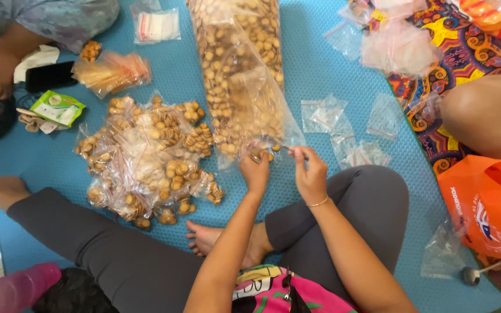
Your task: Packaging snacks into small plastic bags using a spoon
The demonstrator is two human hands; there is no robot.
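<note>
Both hands are raised over the blue mat: a small clear bag with a few biscuits is pinched by the left hand, and its top edge is gripped by the right hand. Filled packets are piled to the left; the large biscuit sack is laid just beyond.

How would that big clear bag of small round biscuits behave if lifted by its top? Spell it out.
The big clear bag of biscuits would probably sag and flop, since its thin film already wrinkles. It looks heavy for its size, being packed nearly full. The biscuits likely crack if it drops, and some could spill at the open end near the left hand and right hand.
</note>
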